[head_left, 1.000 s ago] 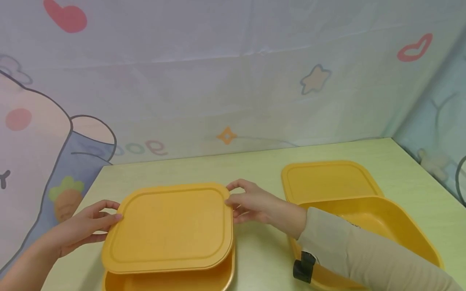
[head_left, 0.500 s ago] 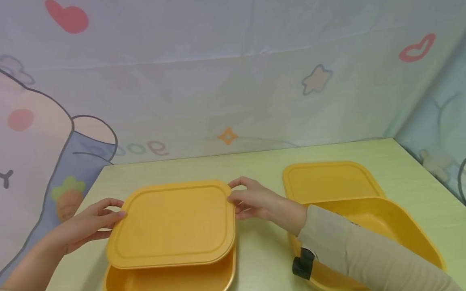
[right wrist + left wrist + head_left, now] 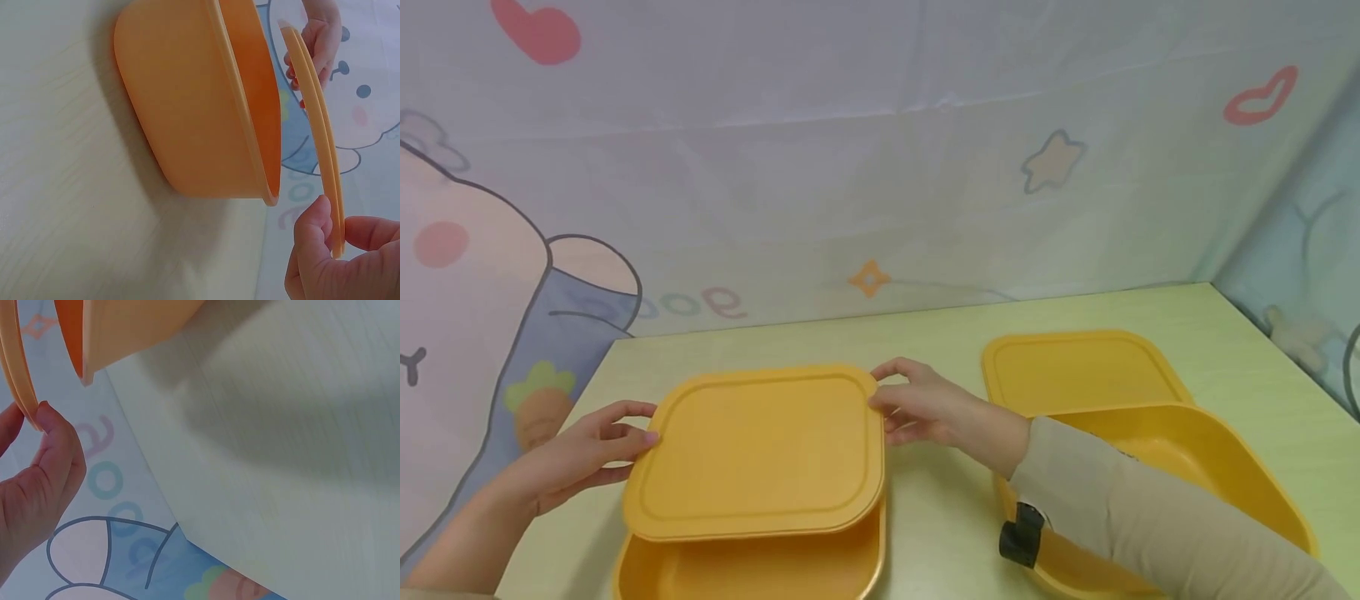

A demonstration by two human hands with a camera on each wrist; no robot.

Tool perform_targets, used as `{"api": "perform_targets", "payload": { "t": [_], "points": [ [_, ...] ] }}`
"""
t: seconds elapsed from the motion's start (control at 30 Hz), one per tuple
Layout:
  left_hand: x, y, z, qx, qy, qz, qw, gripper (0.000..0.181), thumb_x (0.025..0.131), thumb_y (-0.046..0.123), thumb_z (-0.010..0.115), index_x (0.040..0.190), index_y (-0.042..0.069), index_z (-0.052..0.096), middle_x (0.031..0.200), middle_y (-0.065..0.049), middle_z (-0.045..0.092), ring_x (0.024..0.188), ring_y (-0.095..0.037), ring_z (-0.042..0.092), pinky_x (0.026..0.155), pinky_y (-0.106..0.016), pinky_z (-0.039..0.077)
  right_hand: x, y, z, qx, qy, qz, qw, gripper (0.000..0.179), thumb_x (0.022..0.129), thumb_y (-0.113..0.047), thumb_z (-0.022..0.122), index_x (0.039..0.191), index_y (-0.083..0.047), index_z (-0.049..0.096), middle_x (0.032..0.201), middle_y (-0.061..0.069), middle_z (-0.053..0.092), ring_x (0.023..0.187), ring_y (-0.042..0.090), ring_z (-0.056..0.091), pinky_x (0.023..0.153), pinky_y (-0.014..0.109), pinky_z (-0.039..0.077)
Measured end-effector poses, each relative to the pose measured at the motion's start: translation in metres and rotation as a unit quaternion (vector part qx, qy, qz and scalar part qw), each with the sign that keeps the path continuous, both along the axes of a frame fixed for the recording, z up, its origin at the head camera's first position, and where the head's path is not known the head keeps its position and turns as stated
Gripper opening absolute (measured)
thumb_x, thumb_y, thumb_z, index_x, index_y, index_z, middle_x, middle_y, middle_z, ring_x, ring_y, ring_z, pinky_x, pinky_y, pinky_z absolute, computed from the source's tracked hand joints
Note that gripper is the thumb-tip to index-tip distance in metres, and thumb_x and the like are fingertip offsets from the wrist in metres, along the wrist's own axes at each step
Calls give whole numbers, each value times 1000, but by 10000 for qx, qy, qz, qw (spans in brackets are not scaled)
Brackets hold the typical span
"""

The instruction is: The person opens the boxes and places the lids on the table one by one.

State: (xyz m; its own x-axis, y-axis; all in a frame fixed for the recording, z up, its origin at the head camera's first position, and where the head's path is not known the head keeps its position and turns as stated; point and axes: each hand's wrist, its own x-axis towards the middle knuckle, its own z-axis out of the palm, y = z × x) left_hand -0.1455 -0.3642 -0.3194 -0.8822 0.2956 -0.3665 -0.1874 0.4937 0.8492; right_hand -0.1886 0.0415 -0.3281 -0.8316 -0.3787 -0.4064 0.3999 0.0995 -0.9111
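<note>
A yellow rectangular lid (image 3: pixel 760 454) with rounded corners is held between both hands, above a deep yellow box (image 3: pixel 752 567). My left hand (image 3: pixel 587 454) pinches the lid's left edge between thumb and fingers. On the opposite side, my right hand (image 3: pixel 925 404) pinches the lid's far right corner. In the right wrist view a gap separates the lid (image 3: pixel 322 137) from the rim of the box (image 3: pixel 194 106). The lid hides much of the box's opening in the head view; its front part shows bare inner wall.
To the right stands a second open yellow box (image 3: pixel 1195 450), partly behind my right sleeve (image 3: pixel 1150 508). Behind it a second yellow lid (image 3: pixel 1082 371) lies flat on the pale table (image 3: pixel 917 333). A printed cloth (image 3: pixel 820 167) hangs along the table's back edge.
Both hands have moved the lid slightly away from me and a little to the right, so more of the box's front opening shows. The second box and lid have stayed put.
</note>
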Motion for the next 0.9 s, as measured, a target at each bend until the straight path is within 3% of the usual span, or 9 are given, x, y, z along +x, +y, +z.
{"api": "perform_targets", "payload": {
  "t": [0.23,0.57,0.9],
  "points": [
    [-3,1,0,16,-21,-15,10000,60,106,16,55,146,-14,22,106,0,62,98,-8,65,86,-25,57,-2,0,0,10,-5,-43,10000,46,95,-3,59,139,-6,46,83,7,55,58,13,49,56,21,54],
    [-4,1,-4,177,-36,67,9998,61,104,12,58,146,-16,24,105,-1,62,96,-9,66,86,-25,58,-5,1,0,99,31,-98,9999,47,96,-3,59,141,-5,47,82,6,54,58,13,48,55,20,53],
    [-8,-2,-2,-8,-79,52,10000,63,106,17,56,145,-21,25,113,-1,62,101,-4,64,90,-28,57,-8,0,1,78,61,-158,9998,47,95,-3,59,141,-5,47,81,5,53,58,13,47,55,21,52]
  ]
}}
